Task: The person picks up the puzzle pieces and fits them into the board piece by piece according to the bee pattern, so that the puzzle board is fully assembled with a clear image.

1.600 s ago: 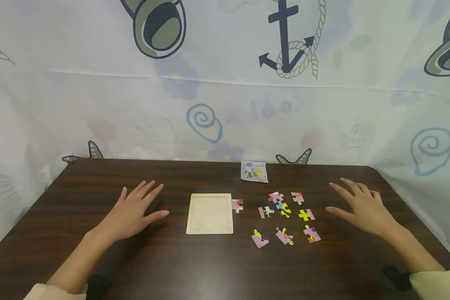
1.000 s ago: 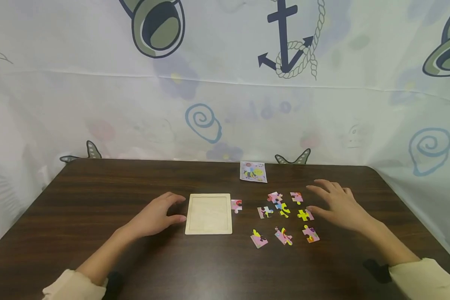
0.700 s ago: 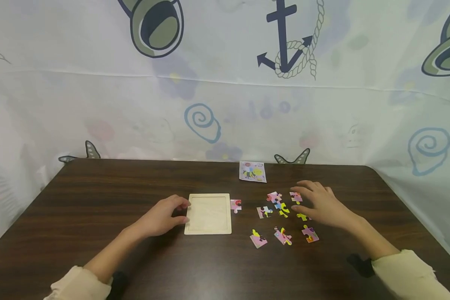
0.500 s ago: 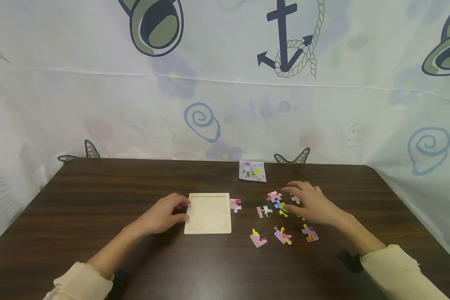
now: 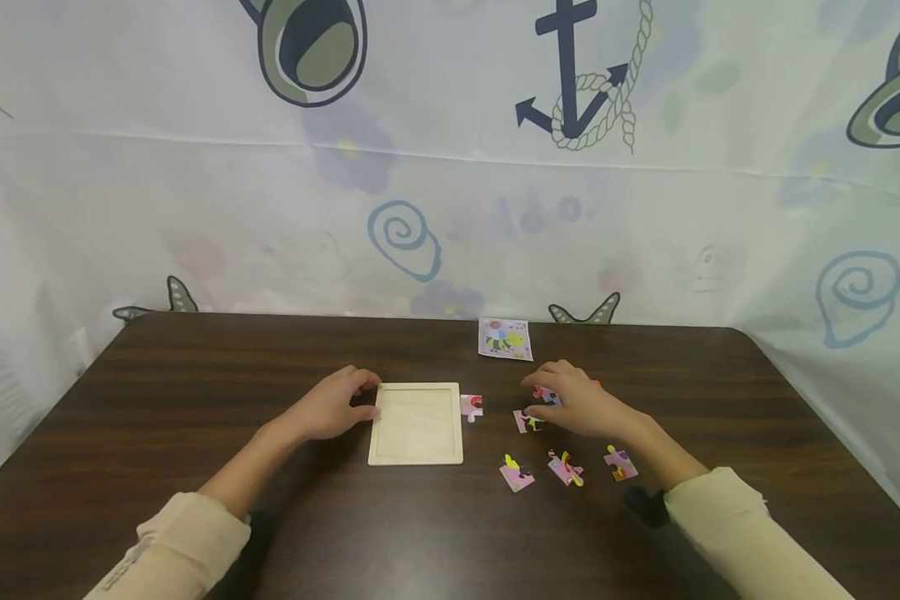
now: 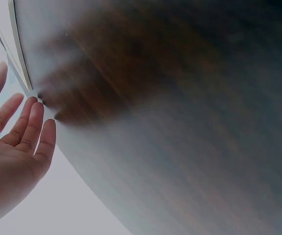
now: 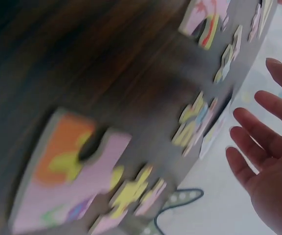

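Observation:
On the table lies a square, pale wooden puzzle tray (image 5: 416, 423), nothing in its recess. My left hand (image 5: 333, 408) is at its left edge, thumb and fingers apart and right at the rim; the left wrist view shows these fingers (image 6: 45, 139) relaxed. My right hand (image 5: 577, 404), palm down, is over a group of jigsaw pieces and hides some of them. Its fingers (image 7: 263, 137) are loosely bent with nothing between them in the right wrist view. A pink jigsaw piece (image 5: 471, 407) lies against the tray's right side.
Three more pieces lie nearer me: a pink-and-yellow piece (image 5: 515, 475), a middle piece (image 5: 566, 469) and an orange-cornered piece (image 5: 619, 462). A bee picture card (image 5: 504, 338) lies at the back of the dark wooden table (image 5: 435, 542). A patterned curtain (image 5: 450, 183) hangs behind.
My left hand has come in from the left to the tray's edge. My right hand has moved left, from beside the pieces to over them. The tray and visible pieces lie as before.

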Available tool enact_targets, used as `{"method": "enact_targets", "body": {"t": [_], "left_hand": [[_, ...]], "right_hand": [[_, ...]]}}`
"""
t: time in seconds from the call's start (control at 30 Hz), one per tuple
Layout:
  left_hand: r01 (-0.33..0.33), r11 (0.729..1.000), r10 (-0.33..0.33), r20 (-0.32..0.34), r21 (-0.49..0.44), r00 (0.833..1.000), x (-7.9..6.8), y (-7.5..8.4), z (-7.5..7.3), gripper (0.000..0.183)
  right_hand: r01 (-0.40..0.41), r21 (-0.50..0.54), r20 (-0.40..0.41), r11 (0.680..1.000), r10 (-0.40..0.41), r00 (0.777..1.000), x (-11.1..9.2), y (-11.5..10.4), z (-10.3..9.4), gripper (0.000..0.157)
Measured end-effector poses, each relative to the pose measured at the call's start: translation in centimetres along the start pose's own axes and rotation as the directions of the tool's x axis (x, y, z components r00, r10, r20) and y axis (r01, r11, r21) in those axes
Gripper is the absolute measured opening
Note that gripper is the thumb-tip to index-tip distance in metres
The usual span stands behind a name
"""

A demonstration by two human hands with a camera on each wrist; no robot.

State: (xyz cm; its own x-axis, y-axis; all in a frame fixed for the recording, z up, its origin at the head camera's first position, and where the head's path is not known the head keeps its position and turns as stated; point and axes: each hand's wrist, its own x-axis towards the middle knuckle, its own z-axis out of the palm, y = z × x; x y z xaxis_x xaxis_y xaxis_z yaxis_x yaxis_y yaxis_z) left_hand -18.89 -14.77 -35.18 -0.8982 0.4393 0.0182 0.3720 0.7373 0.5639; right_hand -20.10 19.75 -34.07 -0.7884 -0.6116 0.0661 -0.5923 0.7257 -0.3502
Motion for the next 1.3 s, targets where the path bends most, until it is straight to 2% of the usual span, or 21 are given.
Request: {"method": "enact_targets", "body": {"t": [0.23, 0.47, 0.63, 0.77, 1.07, 1.3], "left_hand": [[-0.003, 1.0, 0.003, 0.027, 0.01, 1.0, 0.5, 0.0, -0.1, 0.04], [-0.008, 1.0, 0.007, 0.042, 0.01, 0.999, 0.5, -0.3, -0.2, 0.04], [0.0, 1.0, -0.001, 0.055, 0.01, 0.998, 0.4, -0.5, -0.2, 0.041], [0.002, 1.0, -0.003, 0.067, 0.015, 0.998, 0.4, -0.5, -0.2, 0.041], [0.006, 1.0, -0.008, 0.059, 0.025, 0.998, 0.4, -0.5, -0.1, 0.041], [0.009, 1.0, -0.01, 0.065, 0.012, 0.998, 0.3, -0.6, 0.0, 0.043]], "right_hand": [[0.039, 0.022, 0.052, 0.999, -0.04, 0.998, 1.9, -1.2, 0.4, 0.028], [0.023, 0.071, 0.112, 0.997, -0.031, 0.993, 4.1, -2.1, 0.8, 0.025], [0.009, 0.138, 0.113, 0.99, -0.025, 0.993, 5.1, -2.2, 1.5, 0.024], [-0.001, 0.14, 0.125, 0.99, -0.016, 0.992, 5.6, -2.1, 2.0, 0.026], [-0.031, 0.058, 0.135, 0.998, 0.023, 0.991, 5.9, -2.3, 2.6, 0.026], [-0.061, 0.056, 0.136, 0.997, 0.053, 0.989, 5.8, -2.5, 2.5, 0.025]]}}
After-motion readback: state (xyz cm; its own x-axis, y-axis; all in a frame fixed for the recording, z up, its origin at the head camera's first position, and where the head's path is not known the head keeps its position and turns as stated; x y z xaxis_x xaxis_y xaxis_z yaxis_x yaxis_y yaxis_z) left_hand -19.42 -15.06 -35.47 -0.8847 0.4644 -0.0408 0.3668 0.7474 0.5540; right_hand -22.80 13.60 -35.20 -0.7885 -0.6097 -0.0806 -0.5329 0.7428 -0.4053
